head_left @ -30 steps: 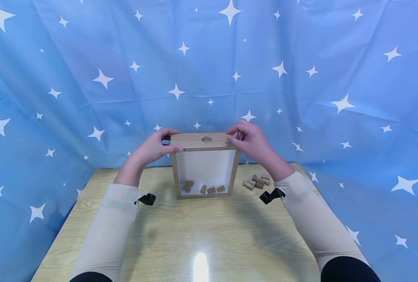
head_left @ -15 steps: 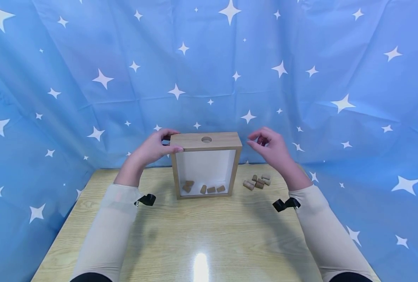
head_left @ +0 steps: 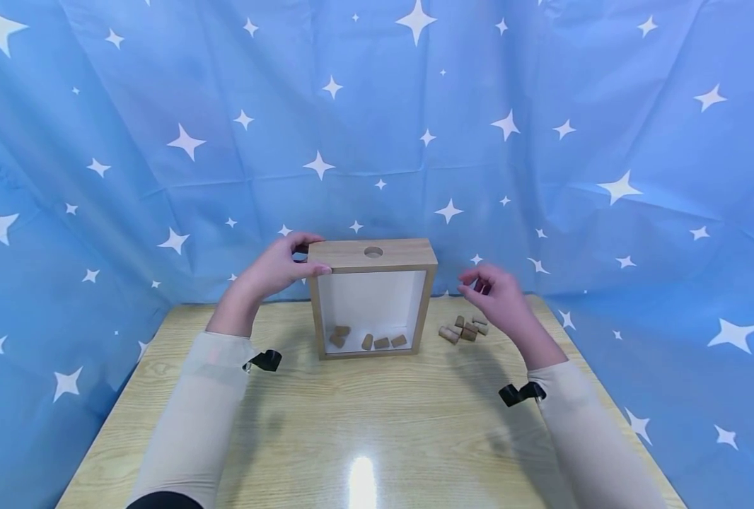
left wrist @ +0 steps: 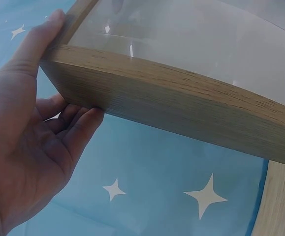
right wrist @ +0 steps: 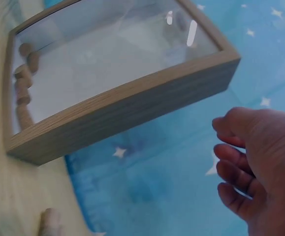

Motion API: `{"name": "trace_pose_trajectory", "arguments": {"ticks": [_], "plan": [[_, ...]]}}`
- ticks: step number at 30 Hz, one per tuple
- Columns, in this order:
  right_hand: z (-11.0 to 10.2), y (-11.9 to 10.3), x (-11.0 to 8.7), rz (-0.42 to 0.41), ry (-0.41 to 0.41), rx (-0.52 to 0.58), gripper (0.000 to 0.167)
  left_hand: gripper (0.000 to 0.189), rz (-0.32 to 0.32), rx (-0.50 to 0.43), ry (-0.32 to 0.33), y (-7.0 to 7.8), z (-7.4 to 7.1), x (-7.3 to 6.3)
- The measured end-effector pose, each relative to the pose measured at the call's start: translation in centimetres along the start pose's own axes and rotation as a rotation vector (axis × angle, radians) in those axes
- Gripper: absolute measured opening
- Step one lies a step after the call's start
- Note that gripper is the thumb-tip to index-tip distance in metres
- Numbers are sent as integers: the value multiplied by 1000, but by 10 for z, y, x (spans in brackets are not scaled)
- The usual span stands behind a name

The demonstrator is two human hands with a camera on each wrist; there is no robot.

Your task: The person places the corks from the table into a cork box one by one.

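- Wood frames the box [head_left: 373, 258], which stands upright on the table [head_left: 332, 431] by the middle of its far edge, round hole [head_left: 373, 252] facing up.
- Your left hand [head_left: 271, 267] pinches the box's top left corner, thumb over the front edge, fingers round behind; hold it lightly but steadily, since a box standing this tall could tip.
- Your right hand [head_left: 496, 293] hangs apart from the box, near the table's far right corner, fingers loosely bent with a gap below the thumb and nothing between them.
- Loose corks [head_left: 469, 332] lie huddled to the right of the box, towards that same corner. Taking one from the outside of the huddle, pinched across its sides, should disturb the others least; they look apt to roll.
- More corks lie inside, along the box's bottom edge, two of them bunched at the left corner. Level the cork's end with the hole before letting go, as a slanted one may catch on the rim.
- You have no brand, label or writing to read; the blue curtain [head_left: 224, 78] carries only white stars.
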State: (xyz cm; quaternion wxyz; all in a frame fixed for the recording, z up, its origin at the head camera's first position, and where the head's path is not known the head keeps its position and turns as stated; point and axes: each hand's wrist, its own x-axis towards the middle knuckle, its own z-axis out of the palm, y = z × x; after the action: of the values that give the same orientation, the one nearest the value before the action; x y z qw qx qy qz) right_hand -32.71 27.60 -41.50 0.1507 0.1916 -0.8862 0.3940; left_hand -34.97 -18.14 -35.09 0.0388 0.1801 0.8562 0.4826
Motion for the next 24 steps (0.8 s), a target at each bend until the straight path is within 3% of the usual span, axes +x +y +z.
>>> {"name": "trace_pose_trajectory", "arguments": {"ticks": [11,19,24], "plan": [[29,35,-23,88,-66,-7,20,79,-2,2,-3,1,1,-1],[54,59,-33,40,-87,-36,24,81,-4,4,1,2,0,0],[64,68,-38,64,-117,-57,26,80,-4,3,-3,1,0,1]]}}
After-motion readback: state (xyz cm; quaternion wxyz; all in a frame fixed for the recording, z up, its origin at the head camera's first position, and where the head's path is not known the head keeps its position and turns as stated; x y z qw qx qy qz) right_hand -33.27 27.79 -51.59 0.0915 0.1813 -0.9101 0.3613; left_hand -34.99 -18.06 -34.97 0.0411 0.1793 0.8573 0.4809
